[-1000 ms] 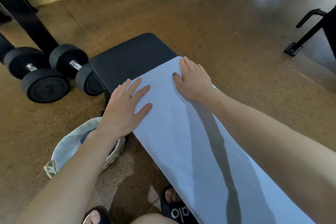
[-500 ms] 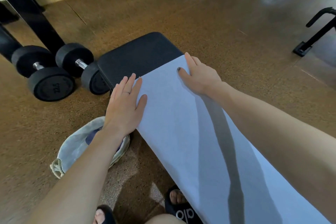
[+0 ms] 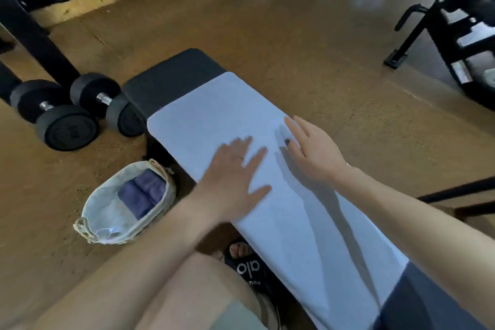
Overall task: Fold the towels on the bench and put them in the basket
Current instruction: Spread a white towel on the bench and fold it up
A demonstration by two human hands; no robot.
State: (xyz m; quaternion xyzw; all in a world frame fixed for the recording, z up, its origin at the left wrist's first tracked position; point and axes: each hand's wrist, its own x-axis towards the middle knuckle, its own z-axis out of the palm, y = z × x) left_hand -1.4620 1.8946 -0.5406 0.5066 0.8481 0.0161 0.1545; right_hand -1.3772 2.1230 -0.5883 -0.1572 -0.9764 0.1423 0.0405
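1. Head view, only view available. Light towel [image 3: 267,169] lies spread flat along the black padded worktop [image 3: 171,75], covering most of its length; the far end of the pad is bare, and a dark strip shows at the near end.
2. Left hand [image 3: 235,177] lies flat on the towel near its left edge, fingers straight and spread, ring on one finger. Grip state: fully open, palm down, holding nothing. Slight motion blur.
3. Right hand [image 3: 313,150] is also on the towel, just right of the left hand, fingers straight and pointing toward the far end. Grip state: open, nothing pinched or curled round. The hands are close but apart.
4. Basket [image 3: 88,211] sits on the floor [image 3: 294,35] just left of the worktop, near the left forearm. Inside it: dark blue folded towels [image 3: 142,193], packed side by side at the far end. Exact count is hard to tell; looks like two or three.
5. Progress, my read: part done. Some towels are already folded and in the basket. The one on the worktop is laid out with no fold visible yet, so this looks like the smoothing step before the first fold.
6. Left to do: fold this towel down, then move it to the basket. The basket has free room at the near end. No other unfolded towels in frame; can't tell if more exist outside it.
7. Surroundings: dumbbells [image 3: 67,123] on the floor beyond the basket, rack upper left, a sandalled foot [image 3: 246,262] under the worktop edge.
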